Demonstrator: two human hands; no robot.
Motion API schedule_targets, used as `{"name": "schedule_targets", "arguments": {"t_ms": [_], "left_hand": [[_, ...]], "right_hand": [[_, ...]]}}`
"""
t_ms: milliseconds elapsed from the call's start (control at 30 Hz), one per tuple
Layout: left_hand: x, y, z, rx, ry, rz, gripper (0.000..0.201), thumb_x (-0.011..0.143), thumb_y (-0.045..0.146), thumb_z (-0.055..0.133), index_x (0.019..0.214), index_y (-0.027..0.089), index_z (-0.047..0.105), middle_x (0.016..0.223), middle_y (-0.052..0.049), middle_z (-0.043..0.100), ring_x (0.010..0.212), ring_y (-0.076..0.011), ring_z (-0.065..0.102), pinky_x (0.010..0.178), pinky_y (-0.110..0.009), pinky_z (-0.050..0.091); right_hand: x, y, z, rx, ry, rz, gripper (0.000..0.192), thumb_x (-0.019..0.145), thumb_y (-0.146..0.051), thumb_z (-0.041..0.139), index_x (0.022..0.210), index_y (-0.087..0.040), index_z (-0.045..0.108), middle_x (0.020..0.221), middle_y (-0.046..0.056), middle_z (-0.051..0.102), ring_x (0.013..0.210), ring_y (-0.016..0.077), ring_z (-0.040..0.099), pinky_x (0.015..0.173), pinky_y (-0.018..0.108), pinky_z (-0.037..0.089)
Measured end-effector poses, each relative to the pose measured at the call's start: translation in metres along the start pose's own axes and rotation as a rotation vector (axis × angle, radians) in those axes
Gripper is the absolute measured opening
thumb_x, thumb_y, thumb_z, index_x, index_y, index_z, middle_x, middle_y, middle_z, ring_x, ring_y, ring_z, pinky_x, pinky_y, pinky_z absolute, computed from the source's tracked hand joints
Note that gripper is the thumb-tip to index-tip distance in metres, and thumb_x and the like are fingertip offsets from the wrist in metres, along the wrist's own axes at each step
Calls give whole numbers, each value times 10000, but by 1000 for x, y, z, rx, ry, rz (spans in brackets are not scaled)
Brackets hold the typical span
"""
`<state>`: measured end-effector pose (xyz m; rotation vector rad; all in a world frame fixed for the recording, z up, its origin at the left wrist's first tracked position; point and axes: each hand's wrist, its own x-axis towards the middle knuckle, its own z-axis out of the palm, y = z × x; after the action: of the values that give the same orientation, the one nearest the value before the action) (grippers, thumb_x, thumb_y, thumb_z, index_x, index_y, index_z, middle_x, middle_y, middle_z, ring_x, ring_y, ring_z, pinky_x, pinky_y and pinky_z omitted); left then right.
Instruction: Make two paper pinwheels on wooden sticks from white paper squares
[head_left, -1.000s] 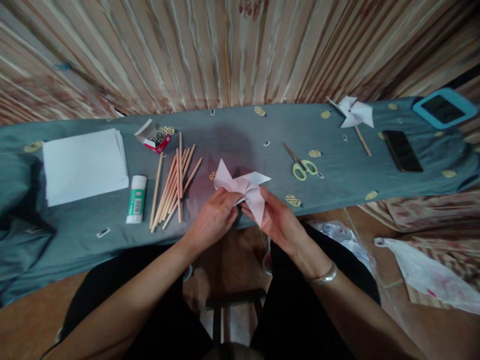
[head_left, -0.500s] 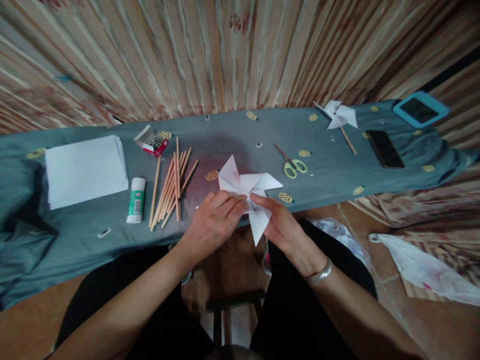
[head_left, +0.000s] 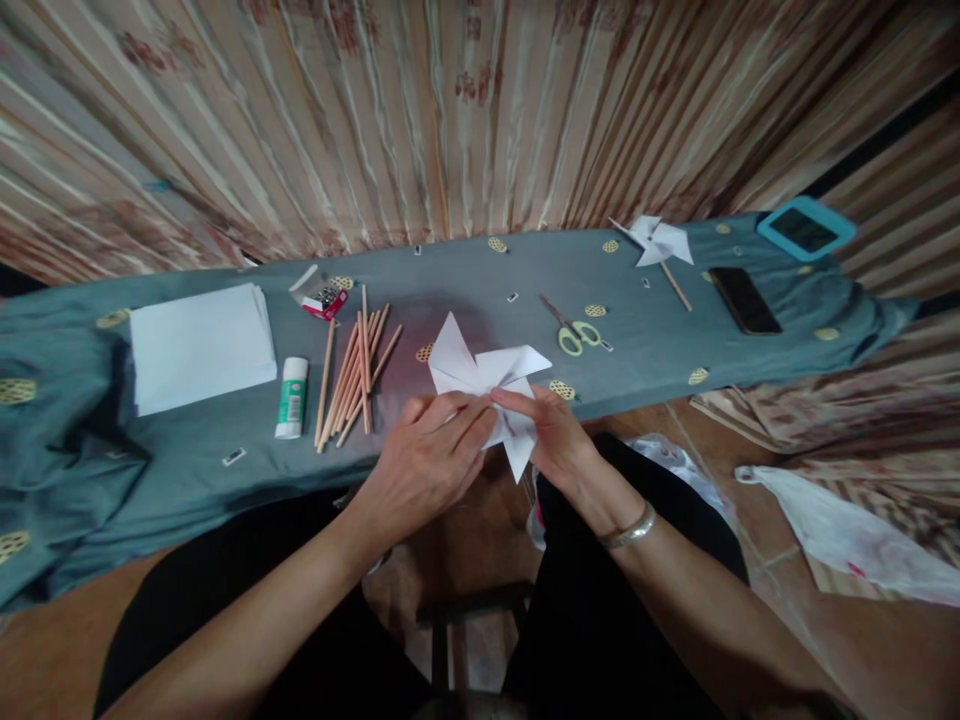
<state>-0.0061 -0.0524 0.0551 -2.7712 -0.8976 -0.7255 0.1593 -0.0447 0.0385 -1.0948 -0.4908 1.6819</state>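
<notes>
A white paper pinwheel [head_left: 454,358] with folded, pointed blades is held above the near edge of the cloth-covered table. My left hand [head_left: 431,450] is closed at its left side, fingertips near the centre and covering the lower left blade. From the right, my right hand [head_left: 559,430] grips it, with the thumb pressed at the middle and the other fingers behind the paper. Whatever lies under the fingertips at the centre is hidden. Left of my hands lie several wooden sticks [head_left: 352,375]. Scissors with pale green handles [head_left: 570,338] rest beyond my right hand.
A paper stack [head_left: 202,350], a glue stick [head_left: 292,398] and an open red box of small metal pieces [head_left: 324,302] stand at the left. At the right are a pinwheel on a stick [head_left: 660,243], a phone [head_left: 745,300] and a blue-framed device [head_left: 806,228]. Plastic bags [head_left: 840,530] lie on the floor.
The view has shifted slightly. Both hands still hold the pinwheel, and my right thumb now lies straighter across its centre, close to my left fingertips.
</notes>
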Motion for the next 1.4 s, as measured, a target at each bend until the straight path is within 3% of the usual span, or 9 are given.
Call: {"name": "schedule_targets", "arguments": {"t_ms": [267, 567, 700, 733, 800, 900, 1000, 1167, 1400], "left_hand": [[-6, 3, -4, 55, -64, -7, 317, 913, 149, 527, 1224, 147, 586, 1294, -102, 634, 1170, -267, 545, 889, -411, 418], [-8, 3, -16, 30, -7, -71, 468, 905, 284, 567, 1352, 194, 465, 1401, -114, 542, 1310, -304, 435, 1057, -500, 330], [-9, -22, -25, -152, 116, -267, 728, 839, 428, 645, 1459, 243, 312, 1498, -138, 406, 1398, -334, 312, 1115, -569, 277], [-9, -29, -24, -242, 199, -353, 736, 825, 459, 649, 1449, 221, 341, 1480, -153, 426, 1385, -342, 337, 1117, -579, 275], [-10, -40, -19, -578, 222, -607, 652, 854, 483, 598, 1415, 208, 413, 1431, -147, 495, 1332, -314, 440, 1089, -532, 358], [-8, -43, -10, -1169, 115, -871, 562, 786, 539, 646, 1184, 142, 640, 1201, -150, 676, 1115, -307, 629, 959, -454, 499], [-3, -32, -6, -1458, 34, -983, 476, 622, 427, 823, 988, 139, 725, 1012, -108, 750, 944, -271, 697, 869, -384, 545], [6, -13, 1, -1535, 177, -1134, 421, 472, 310, 903, 819, 138, 737, 850, -62, 770, 740, -213, 708, 748, -347, 570], [7, -14, 14, -1432, 277, -1098, 348, 550, 334, 868, 800, 124, 748, 814, -63, 769, 695, -192, 697, 702, -310, 555]], "right_hand": [[-5, -5, 7, -27, -3, -54, 261, 588, -266, 827, 799, -198, 690, 804, 25, 746, 834, 242, 704, 759, 369, 551], [-4, -11, 12, 18, -10, -93, 297, 557, -263, 849, 808, -194, 706, 733, -22, 737, 653, 149, 668, 675, 281, 510], [-1, -17, 8, -32, 6, -197, 293, 572, -286, 847, 819, -205, 711, 745, -23, 735, 623, 135, 642, 665, 286, 507], [-1, -18, 7, -46, 16, -228, 288, 569, -290, 851, 807, -207, 710, 736, -26, 731, 615, 131, 633, 657, 282, 507], [0, -19, 6, -80, 30, -277, 286, 560, -299, 856, 785, -209, 704, 722, -29, 722, 606, 126, 619, 638, 273, 505], [-1, -17, 7, -156, 25, -330, 289, 557, -318, 853, 770, -203, 695, 700, -28, 705, 602, 123, 602, 599, 256, 492], [-3, -13, 9, -249, -4, -369, 288, 566, -334, 841, 773, -201, 690, 713, -27, 698, 608, 120, 585, 596, 252, 486], [-2, -4, 9, -413, -17, -448, 226, 645, -345, 783, 780, -201, 674, 740, -22, 684, 616, 120, 564, 593, 248, 474], [0, 2, 7, -604, -9, -547, 195, 728, -357, 723, 825, -196, 669, 761, -7, 684, 650, 135, 581, 610, 248, 473]]}}
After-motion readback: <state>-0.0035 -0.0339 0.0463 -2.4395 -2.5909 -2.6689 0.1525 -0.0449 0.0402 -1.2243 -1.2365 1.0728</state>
